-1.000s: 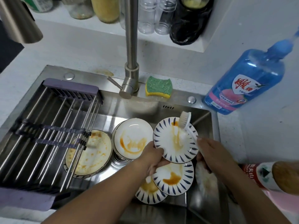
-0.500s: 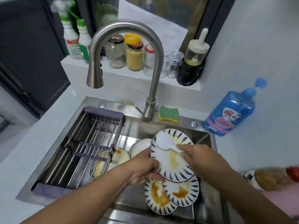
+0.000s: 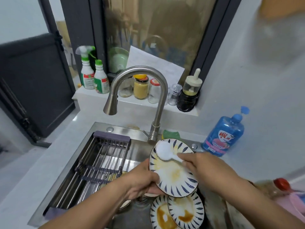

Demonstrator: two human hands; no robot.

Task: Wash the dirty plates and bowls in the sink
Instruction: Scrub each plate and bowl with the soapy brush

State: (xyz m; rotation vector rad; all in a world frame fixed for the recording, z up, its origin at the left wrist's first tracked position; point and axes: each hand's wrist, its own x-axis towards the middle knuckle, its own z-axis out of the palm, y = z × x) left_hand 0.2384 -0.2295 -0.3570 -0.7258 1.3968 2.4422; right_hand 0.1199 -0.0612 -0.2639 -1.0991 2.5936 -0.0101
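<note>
Steel sink (image 3: 135, 152) holds a rack (image 3: 92, 171) and two stained plates (image 3: 177, 212); above them (tilted), left hand (image 3: 142, 182) grips a striped plate (image 3: 173, 169), right hand (image 3: 204, 167) grasps a white brush (image 3: 165, 152) against it.

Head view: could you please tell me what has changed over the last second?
The dish brush swept across the held plate from its upper right rim to upper left, smearing the sauce. The left hand still grips the plate, the right hand the brush.

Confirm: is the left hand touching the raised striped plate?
Touching. Head view shows the left hand gripping the raised plate by its rim, thumb on its face.
</note>
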